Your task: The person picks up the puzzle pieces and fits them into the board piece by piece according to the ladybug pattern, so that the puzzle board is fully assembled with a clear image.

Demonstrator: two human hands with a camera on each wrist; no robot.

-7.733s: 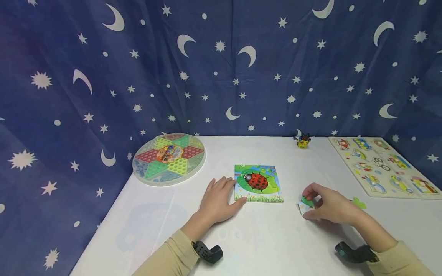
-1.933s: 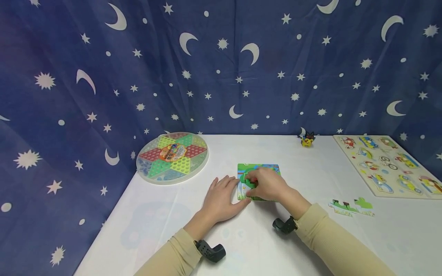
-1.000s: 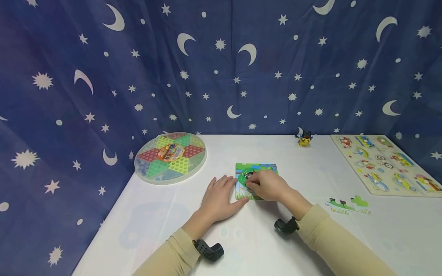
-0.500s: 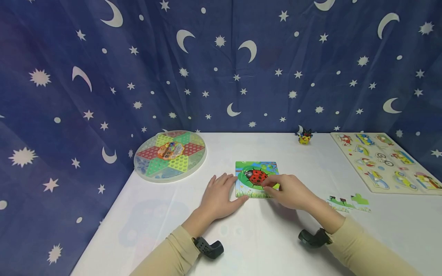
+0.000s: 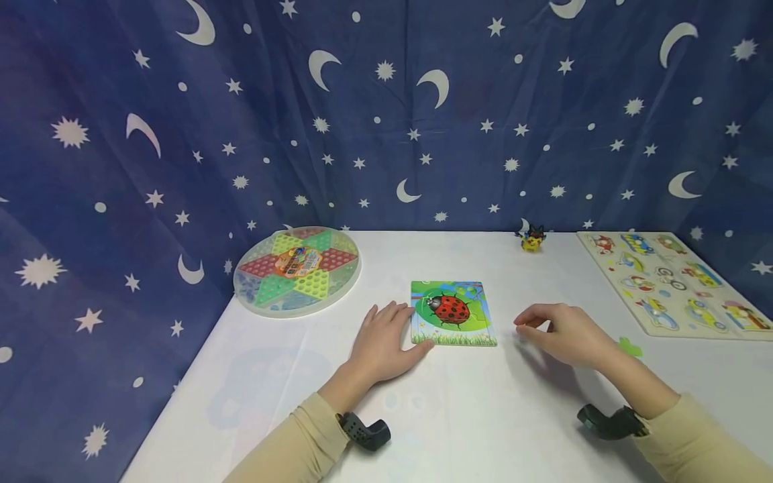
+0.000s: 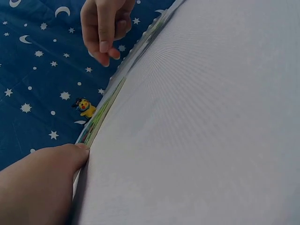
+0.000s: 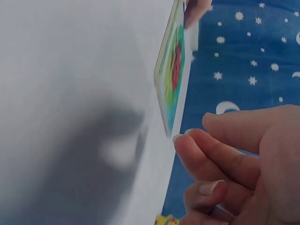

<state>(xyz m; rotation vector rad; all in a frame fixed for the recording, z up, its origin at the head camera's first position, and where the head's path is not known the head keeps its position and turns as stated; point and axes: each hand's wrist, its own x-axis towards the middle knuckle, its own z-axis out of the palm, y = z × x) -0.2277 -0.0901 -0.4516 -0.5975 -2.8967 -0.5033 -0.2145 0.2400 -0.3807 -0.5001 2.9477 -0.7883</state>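
A square ladybug jigsaw puzzle (image 5: 451,311) lies flat on the white table. My left hand (image 5: 382,345) rests at its left side, fingers extended and thumb at the lower left corner. In the left wrist view, the thumb (image 6: 70,157) touches the puzzle's edge. Over the table to the right of the puzzle hovers my right hand (image 5: 564,332), fingers loosely bent. The right wrist view shows a gap between its thumb (image 7: 243,125) and fingers, with nothing held. A loose green puzzle piece (image 5: 630,347) shows behind the right wrist; that hand and forearm hide the area beside it.
A round Chinese checkers board (image 5: 297,271) lies at the back left. On the right is a wooden picture board (image 5: 676,285) with vehicles and toys. A small yellow figure (image 5: 532,239) stands near the rear edge, before a blue star-patterned curtain (image 5: 386,121).
Earlier my right hand pinched a green-and-white piece, then worked over the puzzle. It has since withdrawn rightward, holding nothing, and covers most loose pieces. The left hand has stayed put.
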